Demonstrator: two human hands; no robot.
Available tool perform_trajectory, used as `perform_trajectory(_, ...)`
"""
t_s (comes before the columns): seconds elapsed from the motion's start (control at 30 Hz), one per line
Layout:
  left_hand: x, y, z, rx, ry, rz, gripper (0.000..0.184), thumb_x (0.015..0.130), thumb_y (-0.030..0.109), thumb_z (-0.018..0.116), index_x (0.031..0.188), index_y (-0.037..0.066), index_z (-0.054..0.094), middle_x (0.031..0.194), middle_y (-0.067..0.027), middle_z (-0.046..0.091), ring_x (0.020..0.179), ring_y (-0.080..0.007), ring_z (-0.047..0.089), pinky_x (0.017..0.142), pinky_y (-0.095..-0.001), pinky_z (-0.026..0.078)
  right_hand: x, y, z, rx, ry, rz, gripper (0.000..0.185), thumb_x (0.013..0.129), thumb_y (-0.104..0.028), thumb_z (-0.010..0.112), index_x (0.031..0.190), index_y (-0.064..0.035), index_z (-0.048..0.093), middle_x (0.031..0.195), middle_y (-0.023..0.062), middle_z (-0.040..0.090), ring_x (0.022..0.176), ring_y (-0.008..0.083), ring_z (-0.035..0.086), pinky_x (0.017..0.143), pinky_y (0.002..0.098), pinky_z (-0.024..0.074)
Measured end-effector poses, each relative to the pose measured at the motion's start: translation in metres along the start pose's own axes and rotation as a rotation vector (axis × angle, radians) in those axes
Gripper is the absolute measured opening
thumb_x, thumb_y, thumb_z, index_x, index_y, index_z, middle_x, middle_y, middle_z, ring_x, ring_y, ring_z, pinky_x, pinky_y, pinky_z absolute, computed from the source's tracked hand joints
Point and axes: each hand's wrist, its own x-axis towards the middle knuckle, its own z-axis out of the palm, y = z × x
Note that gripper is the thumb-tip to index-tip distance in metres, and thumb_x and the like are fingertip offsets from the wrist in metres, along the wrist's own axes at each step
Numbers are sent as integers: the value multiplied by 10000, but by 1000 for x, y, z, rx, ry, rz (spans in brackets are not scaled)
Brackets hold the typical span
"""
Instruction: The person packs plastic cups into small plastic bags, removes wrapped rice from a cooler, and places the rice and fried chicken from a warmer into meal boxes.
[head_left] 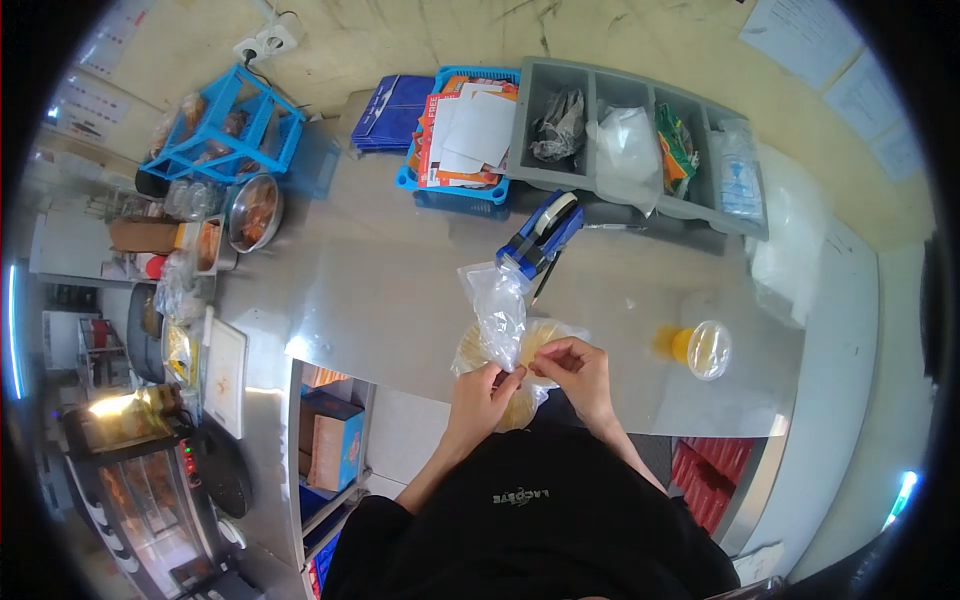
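Both hands point(484, 397) point(580, 374), curled and close together, pinch a clear bag point(498, 310).

Black top point(530, 535): we read "LACOSTE", upside down, lower centre.
Red leaflet point(430, 125): we make out "FREE", sideways, upper centre.
Wall sheets point(805, 45): we find print too faint, upper right.

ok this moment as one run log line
left hand: pinching clear bag; right hand: at same bag; tape dispenser: on counter; yellow-filled cup: right of bag
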Motion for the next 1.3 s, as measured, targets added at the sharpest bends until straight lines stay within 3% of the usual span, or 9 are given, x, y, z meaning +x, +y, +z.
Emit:
perform_trajectory(0.2,3,-13,6,-95,22,31,217,848,203,633,841,-13,651,685,-103,666,622,-174,662,573,-280,494,-4,-26,-12,-306,42,-197,138,771,3,655,910,-1,652,833,86,668,744,144,658,675,251,530)
perform_trajectory(0.3,7,-20,2,-125,-25,16,215,842,208,644,847,-7,659,687,-101,669,636,-159,667,580,-269,498,-2,-30,-20,-606,-238,-381,192,742,-48,675,934,-46,664,778,89,635,666,182,644,606,270,518)
perform_trajectory(0.47,9,-23,-1,-170,-81,22,216,820,223,672,845,8,668,670,-106,659,597,-173,654,556,-278,492,-2,-18,-14,-951,-190,-840,112,701,-133,697,769,-89,620,659,53,537,567,226,576,529,331,491)
perform_trajectory(0.57,0,1,-2,101,32,171,188,809,196,690,893,28,671,698,-110,639,622,-158,609,560,-293,461,-26,-3,-10,-902,-112,-806,139,690,-127,699,719,-97,567,631,36,515,547,217,566,507,335,478)
perform_trajectory(0.67,-8,27,6,803,519,556,148,784,170,700,869,51,678,750,-125,630,650,-224,596,582,-327,448,-33,32,16,-885,50,-760,188,669,-131,717,720,-78,544,599,41,513,527,222,557,480,333,457)
perform_trajectory(0.73,-12,14,18,585,498,414,121,778,146,695,847,48,677,802,-134,623,720,-288,596,634,-369,452,-32,35,28,-847,178,-654,195,678,-135,712,705,-66,532,600,46,551,517,225,570,479,327,456)
perform_trajectory(0.93,-9,-11,22,-90,268,109,132,788,99,673,885,9,673,811,-149,656,746,-234,652,660,-330,485,-41,24,29,-763,153,-372,184,677,-142,732,749,-50,589,643,61,626,543,210,624,501,304,479)
perform_trajectory(1.17,-8,-10,17,-98,222,27,129,776,60,668,882,-13,664,788,-107,678,713,-164,670,656,-273,511,-36,14,21,-672,90,-256,134,709,-103,711,801,-28,649,650,73,641,551,146,631,538,278,503)
perform_trajectory(1.3,-5,-13,23,-195,251,84,131,774,51,665,878,-25,643,782,-103,674,719,-167,670,663,-273,521,-23,12,9,-284,120,-67,184,731,-115,709,873,-14,652,719,92,659,609,143,650,548,276,512)
